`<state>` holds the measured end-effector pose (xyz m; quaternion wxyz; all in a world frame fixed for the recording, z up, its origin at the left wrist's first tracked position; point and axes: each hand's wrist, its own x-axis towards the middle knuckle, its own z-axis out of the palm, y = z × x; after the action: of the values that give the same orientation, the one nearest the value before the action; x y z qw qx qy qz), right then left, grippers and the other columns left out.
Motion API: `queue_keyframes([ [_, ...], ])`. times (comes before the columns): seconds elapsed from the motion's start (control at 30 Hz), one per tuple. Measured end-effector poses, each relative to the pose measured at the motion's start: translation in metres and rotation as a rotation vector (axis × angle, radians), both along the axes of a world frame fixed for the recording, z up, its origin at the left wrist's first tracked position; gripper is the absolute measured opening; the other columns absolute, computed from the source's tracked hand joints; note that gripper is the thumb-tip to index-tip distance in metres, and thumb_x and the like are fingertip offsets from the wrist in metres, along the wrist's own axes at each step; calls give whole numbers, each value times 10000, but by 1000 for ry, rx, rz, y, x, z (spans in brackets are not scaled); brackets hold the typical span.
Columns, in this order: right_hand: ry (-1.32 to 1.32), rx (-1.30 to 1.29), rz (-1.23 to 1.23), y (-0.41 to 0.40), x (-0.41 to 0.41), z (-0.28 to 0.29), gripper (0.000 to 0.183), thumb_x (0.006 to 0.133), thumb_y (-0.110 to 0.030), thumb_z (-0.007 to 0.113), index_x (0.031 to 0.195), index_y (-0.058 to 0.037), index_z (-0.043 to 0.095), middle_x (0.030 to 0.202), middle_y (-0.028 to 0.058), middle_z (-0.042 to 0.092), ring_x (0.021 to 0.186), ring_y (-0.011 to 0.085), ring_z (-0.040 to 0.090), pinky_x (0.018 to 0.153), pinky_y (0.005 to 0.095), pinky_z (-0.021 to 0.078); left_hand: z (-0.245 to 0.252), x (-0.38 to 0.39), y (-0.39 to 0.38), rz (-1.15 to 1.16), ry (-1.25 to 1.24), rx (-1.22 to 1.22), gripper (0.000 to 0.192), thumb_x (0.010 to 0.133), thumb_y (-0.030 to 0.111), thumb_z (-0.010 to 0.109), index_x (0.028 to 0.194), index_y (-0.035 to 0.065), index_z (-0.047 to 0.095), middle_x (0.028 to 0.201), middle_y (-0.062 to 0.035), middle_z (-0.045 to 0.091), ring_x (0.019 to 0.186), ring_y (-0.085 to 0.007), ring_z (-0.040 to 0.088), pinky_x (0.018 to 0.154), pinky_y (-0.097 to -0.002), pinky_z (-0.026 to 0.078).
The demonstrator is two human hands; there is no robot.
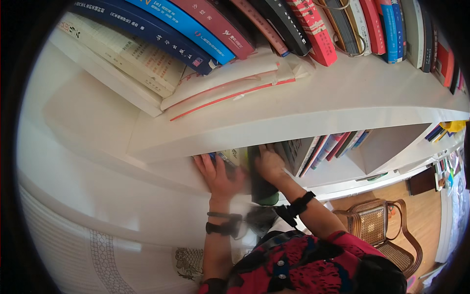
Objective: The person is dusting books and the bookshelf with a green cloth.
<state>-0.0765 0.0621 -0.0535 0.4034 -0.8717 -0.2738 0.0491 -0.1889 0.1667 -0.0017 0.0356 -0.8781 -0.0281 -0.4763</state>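
In the lower shelf compartment, my left hand (220, 176) reaches in with its fingers apart, resting against the upright books (230, 155) at the left end. One of these has a pale cover, and a blue edge shows by my fingers. Beside it my right hand (270, 164) grips a dark book (260, 183) that juts out past the shelf front. A yellow-green edge (243, 154) shows between the two hands. My right fingertips are partly hidden within the compartment.
Several books (319, 150) lean right of my hands. The thick white shelf board (257, 121) overhangs them, with a row of books (205, 29) and red-edged papers (235, 88) on it. A patterned white curtain (102, 257) hangs at lower left. A rattan chair (378, 228) stands on the wooden floor.
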Motion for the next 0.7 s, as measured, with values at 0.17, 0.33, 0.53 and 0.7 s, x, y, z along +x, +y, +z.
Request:
queue_keyframes([
  [0.17,-323,-172,65,-3,17,-13,369,759,-82,464,1118,1,453,1135,288,476,1068,392,481,870,475,410,5,1,-3,12,18,0,640,764,275,544,1253,-74,322,1385,-280,126,1249,-536,119,976,-623,155],
  [0.33,82,-174,160,17,23,17,259,710,-1,509,968,-1,525,945,237,570,918,390,552,810,439,454,8,-1,-2,-2,32,-4,599,756,257,565,1206,-90,377,1382,-302,112,1249,-538,111,981,-616,141],
  [0.53,-82,43,249,1,11,-5,184,702,-95,516,864,-20,561,834,205,606,815,360,591,725,452,463,-3,2,-5,16,17,-67,526,750,228,587,1124,-109,437,1383,-304,114,1258,-525,100,994,-597,133],
  [0.7,-71,32,344,-39,-36,1,214,686,-96,543,887,-23,551,842,187,606,812,351,587,694,445,471,1,-4,-13,31,37,-112,479,750,173,594,1112,-103,446,1381,-301,136,1256,-515,129,1003,-572,148],
])
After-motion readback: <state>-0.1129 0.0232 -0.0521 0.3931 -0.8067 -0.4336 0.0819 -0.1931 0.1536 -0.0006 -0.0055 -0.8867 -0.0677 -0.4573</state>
